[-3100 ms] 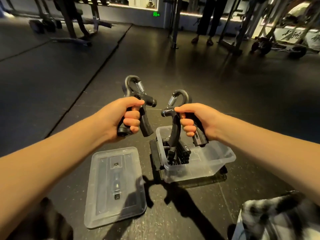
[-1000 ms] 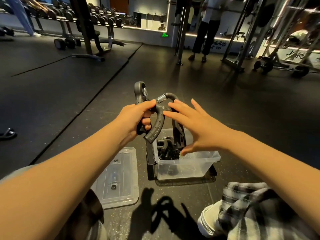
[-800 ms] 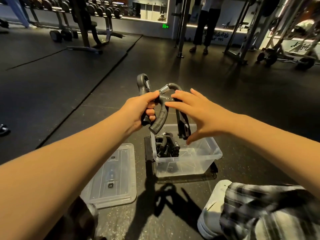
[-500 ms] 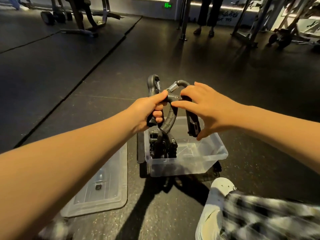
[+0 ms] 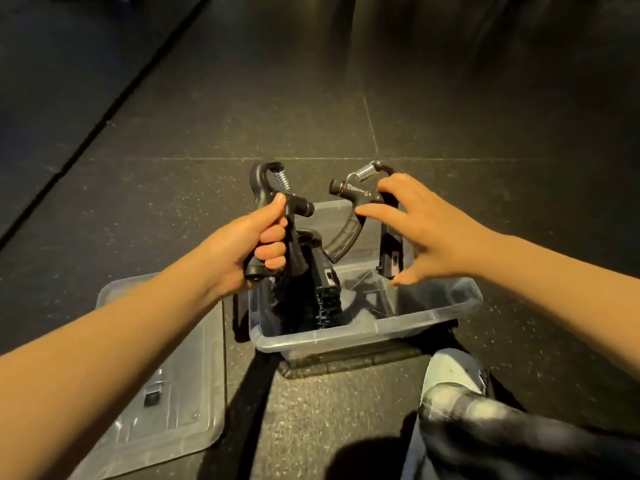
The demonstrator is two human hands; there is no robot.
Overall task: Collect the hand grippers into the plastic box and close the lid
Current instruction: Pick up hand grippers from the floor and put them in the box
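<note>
Head view: left hand (image 5: 249, 247) grips one hand gripper (image 5: 262, 190) upright, spring up; right hand (image 5: 429, 230) pinches second gripper (image 5: 356, 194) likewise.

Dim, warm-toned. Floor (image 5: 346, 116) dark, with a faint sheen along the far top edge. Hard shadows run from the plastic box (image 5: 363, 336) toward the camera. Weak glare on the lid (image 5: 180, 393). Trouser leg (image 5: 519, 431) at lower right smeared, soft. Wide-angle stretch on the forearms (image 5: 104, 358) near the edges.
</note>
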